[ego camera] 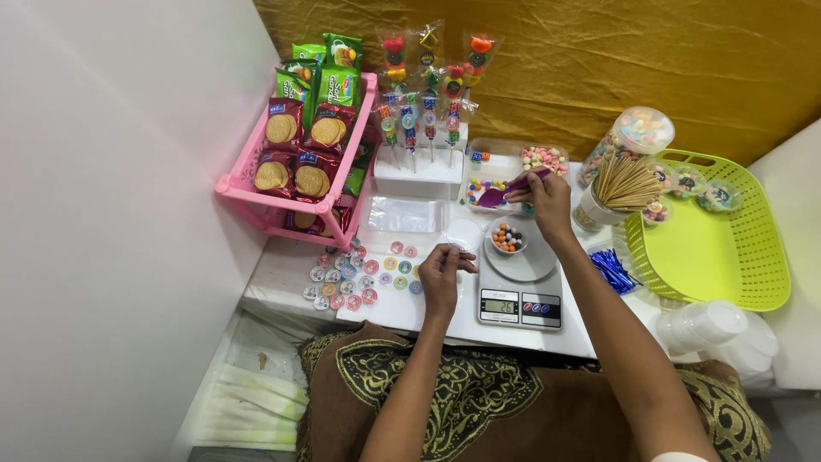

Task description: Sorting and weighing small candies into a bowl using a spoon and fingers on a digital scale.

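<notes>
Purple scoop (505, 190) gripped in right hand (547, 201), just behind small bowl of coloured candies (507, 237) on kitchen scale (520, 287). Left hand (441, 272) just left of scale, fingers pinched narrow near clear round lid (464, 233); hard to tell whether holding anything. Risk, judging from here: candies rolling off scoop past bowl onto table (402, 308) among round stickers (346, 281) left of scale.

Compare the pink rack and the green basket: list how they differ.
The pink rack stands at the left, beside the white wall; the green basket lies at the right, beyond the right hand.
The pink rack is tiered and packed with red and green biscuit packets; the green basket is one shallow tray, mostly bare, with a few small candy cups along its far edge.
Both look like slotted or perforated plastic.
</notes>
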